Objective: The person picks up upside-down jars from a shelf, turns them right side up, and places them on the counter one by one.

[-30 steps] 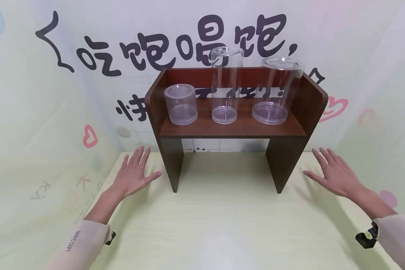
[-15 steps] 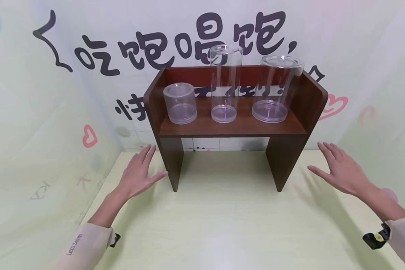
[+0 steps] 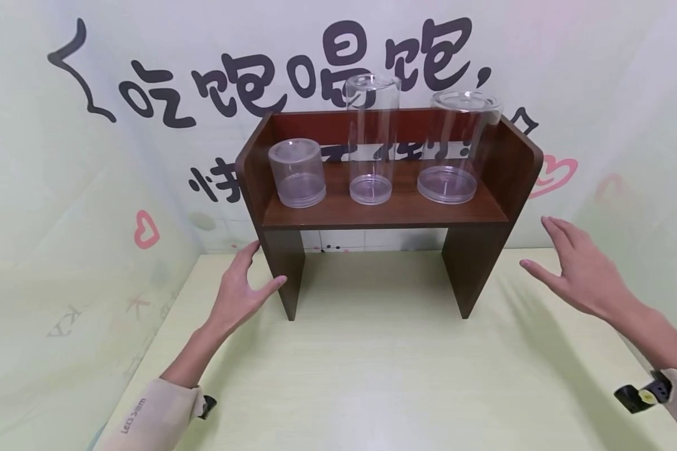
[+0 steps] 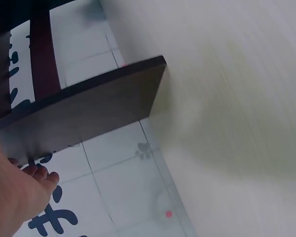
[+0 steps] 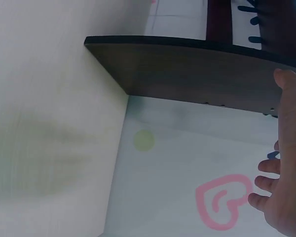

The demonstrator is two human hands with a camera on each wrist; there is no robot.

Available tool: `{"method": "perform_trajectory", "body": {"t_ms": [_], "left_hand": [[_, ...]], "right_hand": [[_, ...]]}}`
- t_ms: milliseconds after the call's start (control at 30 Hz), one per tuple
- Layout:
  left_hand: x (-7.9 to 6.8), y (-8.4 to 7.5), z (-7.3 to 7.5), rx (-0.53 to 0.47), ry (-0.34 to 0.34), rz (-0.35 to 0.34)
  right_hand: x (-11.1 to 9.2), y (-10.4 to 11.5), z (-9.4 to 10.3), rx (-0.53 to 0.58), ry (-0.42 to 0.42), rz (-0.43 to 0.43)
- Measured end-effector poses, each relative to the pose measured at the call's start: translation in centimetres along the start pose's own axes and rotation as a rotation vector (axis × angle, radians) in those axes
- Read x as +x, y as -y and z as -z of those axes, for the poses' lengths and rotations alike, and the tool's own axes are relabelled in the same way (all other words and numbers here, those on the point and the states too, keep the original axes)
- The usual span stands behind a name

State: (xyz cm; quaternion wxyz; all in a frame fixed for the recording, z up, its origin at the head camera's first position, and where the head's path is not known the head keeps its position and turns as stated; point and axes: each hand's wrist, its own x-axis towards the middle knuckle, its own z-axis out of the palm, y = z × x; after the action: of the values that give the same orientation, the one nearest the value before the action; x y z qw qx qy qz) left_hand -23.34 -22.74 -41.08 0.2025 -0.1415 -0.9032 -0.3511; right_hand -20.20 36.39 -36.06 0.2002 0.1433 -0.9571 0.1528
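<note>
A dark brown wooden desk shelf (image 3: 316, 216) stands on the pale table. On its board are three clear, capped-looking cylinders: a short one (image 3: 299, 175), a tall narrow one (image 3: 371, 153) and a tall wide one (image 3: 450, 153). My left hand (image 3: 239, 297) is at the shelf's left side panel (image 4: 98, 101); its thumb overlaps the front edge in the head view, and the fingers reach along the outer side. Apart from the right side panel (image 5: 177, 69), my right hand (image 3: 589, 272) hovers with thumb and fingers spread and nothing between them.
The pale table (image 3: 372, 376) extends in front of the shelf. Behind and on both sides hangs a light cloth backdrop (image 3: 90, 188) with large black characters and pink hearts. A dark wrist device (image 3: 643, 396) sticks out below the right sleeve.
My left hand has moved right, up to the shelf's left panel. The right hand has risen and shifted slightly right, its palm turning inward. Shelf and cylinders keep their places.
</note>
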Motion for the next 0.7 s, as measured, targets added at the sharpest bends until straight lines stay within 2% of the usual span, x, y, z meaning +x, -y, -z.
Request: {"method": "perform_trajectory", "body": {"t_ms": [167, 300, 467, 600, 700], "left_hand": [[-0.2, -0.9, -0.6, -0.157, -0.063, 0.007], [-0.3, -1.6, -1.1, -0.223, -0.119, 0.019], [-0.1, -2.3, -1.5, -0.309, -0.221, -0.015], [0.0, -2.5, -1.8, -0.321, -0.297, -0.050], [0.1, -2.6, -2.0, -0.289, -0.334, -0.062]], "right_hand": [[0.5, 0.9, 1.3, 0.029, -0.064, -0.006], [1.0, 1.7, 2.4, 0.055, -0.130, 0.007], [1.7, 2.9, 3.8, 0.048, -0.185, 0.023], [2.3, 4.0, 4.8, 0.041, -0.237, 0.043], [2.9, 5.1, 5.4, 0.050, -0.329, 0.101]]}}
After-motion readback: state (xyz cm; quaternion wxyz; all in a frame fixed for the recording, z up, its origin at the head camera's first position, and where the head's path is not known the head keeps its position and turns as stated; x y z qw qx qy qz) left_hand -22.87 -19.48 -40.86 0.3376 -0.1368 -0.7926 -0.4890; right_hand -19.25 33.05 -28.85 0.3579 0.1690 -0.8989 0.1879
